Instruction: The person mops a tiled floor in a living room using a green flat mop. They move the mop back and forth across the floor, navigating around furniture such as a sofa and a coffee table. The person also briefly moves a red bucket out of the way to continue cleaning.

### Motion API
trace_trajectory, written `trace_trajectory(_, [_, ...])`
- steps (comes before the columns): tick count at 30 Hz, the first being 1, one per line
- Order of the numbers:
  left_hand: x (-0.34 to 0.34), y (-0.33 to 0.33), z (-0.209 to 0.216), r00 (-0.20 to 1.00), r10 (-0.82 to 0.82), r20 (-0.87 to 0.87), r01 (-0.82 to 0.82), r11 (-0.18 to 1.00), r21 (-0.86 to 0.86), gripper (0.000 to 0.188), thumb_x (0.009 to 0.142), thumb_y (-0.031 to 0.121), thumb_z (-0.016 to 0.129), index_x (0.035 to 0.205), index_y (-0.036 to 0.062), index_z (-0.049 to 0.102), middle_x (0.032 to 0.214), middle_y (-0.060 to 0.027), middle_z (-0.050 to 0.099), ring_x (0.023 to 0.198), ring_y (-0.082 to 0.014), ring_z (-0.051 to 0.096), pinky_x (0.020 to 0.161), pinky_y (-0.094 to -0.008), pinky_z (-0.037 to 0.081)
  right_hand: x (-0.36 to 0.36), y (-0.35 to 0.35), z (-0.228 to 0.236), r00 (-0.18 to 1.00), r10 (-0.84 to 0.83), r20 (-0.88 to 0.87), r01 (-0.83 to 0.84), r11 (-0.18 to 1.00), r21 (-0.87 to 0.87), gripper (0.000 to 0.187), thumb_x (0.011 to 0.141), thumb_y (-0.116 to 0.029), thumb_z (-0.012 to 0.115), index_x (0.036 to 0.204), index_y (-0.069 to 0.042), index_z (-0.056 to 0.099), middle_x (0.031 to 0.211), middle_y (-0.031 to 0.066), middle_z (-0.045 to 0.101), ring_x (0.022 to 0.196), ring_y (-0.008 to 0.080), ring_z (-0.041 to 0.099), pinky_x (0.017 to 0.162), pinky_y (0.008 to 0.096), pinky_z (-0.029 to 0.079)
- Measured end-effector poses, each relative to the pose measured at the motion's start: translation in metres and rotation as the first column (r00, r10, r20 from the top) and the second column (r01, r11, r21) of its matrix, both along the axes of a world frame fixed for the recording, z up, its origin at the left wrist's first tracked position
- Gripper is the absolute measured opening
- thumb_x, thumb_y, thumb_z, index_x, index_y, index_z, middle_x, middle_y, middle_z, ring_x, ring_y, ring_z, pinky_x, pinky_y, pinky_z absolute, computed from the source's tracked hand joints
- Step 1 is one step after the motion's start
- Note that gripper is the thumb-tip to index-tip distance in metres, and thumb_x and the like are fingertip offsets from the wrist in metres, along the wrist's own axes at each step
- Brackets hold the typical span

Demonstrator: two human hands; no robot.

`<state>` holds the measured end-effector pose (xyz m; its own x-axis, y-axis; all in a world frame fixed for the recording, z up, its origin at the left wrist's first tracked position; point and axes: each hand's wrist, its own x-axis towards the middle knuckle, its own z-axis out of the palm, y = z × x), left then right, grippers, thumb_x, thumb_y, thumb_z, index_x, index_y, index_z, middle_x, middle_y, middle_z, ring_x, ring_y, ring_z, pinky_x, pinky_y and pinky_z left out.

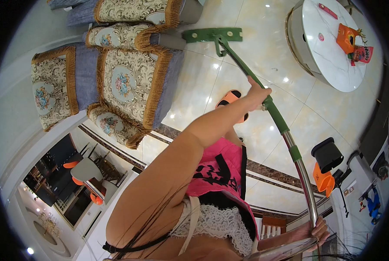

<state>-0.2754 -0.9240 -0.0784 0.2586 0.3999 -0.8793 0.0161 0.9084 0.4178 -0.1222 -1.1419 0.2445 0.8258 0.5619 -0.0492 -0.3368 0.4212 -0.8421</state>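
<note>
A long-handled flat mop slants across the floor, its wide green head lying on the tiles at the front of the sofa. My left hand is stretched out and wrapped round the green upper shaft, partway toward the head. Lower right, my right hand grips the silver metal end of the same pole. Its fingers close around the tube near the view's bottom edge. No cloth shows on the mop head from here.
Sofas with patterned, gold-fringed covers stand at left. A round white marble-look table at upper right bears an orange bag and a red packet. A black bin stands at right; an orange slipper is below my left arm.
</note>
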Motion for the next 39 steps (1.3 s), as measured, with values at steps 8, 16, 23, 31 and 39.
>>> trace_trajectory(8, [-0.103,0.078,-0.047,0.988,0.002,-0.152,0.0,1.0,0.012,0.088,0.071,0.01,0.058,0.122,-0.0018,-0.013,0.079,-0.0148,0.049,0.062,-0.0209,0.055,0.051,-0.0337,0.049,-0.075,0.064,-0.056,0.998,0.063,0.004,-0.062,0.988,-0.145,0.034,0.089,-0.016,0.04,0.056,-0.013,0.03,0.05,-0.002,0.027,0.05,0.0094,0.031,0.061,0.0273,0.03])
trace_trajectory(16, [-0.028,-0.006,-0.09,0.974,0.016,0.227,0.017,0.99,-0.142,0.058,0.077,0.019,0.05,0.117,-0.0031,0.015,0.08,-0.0132,0.049,0.068,-0.023,0.054,0.053,-0.0393,0.046,0.019,-0.007,-0.017,0.938,0.308,0.158,-0.262,0.929,-0.26,0.031,0.087,-0.014,0.04,0.056,-0.015,0.034,0.048,-0.0029,0.027,0.049,0.0102,0.032,0.061,0.0271,0.029])
trace_trajectory(23, [0.161,-0.144,0.02,0.949,0.132,0.285,-0.061,0.967,-0.246,0.068,0.077,0.014,0.053,0.125,0.0043,0.006,0.079,-0.0123,0.05,0.065,-0.0185,0.056,0.055,-0.0308,0.048,0.151,-0.093,0.055,0.915,-0.262,0.307,0.321,0.934,-0.158,0.035,0.083,-0.011,0.041,0.052,-0.014,0.026,0.045,-0.0031,0.024,0.044,0.0094,0.029,0.051,0.0244,0.029])
trace_trajectory(31, [0.17,-0.101,0.006,0.993,0.116,0.031,-0.115,0.993,-0.033,0.097,0.071,0.008,0.054,0.125,0.0097,-0.026,0.082,-0.0134,0.047,0.059,-0.0183,0.052,0.048,-0.0275,0.045,0.209,-0.081,-0.009,0.781,-0.52,0.346,0.607,0.763,-0.225,0.037,0.078,-0.004,0.042,0.049,-0.015,0.023,0.044,-0.0044,0.024,0.038,0.007,0.026,0.042,0.0198,0.026])
trace_trajectory(39, [0.103,-0.024,-0.105,0.971,0.169,-0.167,-0.151,0.982,0.112,0.099,0.068,0.005,0.056,0.125,0.0102,-0.025,0.08,-0.0138,0.048,0.051,-0.0184,0.05,0.044,-0.0278,0.043,0.197,-0.059,-0.181,0.958,-0.209,-0.197,0.121,0.915,-0.384,0.028,0.083,-0.005,0.044,0.062,-0.009,0.028,0.052,0.0008,0.027,0.052,0.015,0.033,0.068,0.0304,0.035])
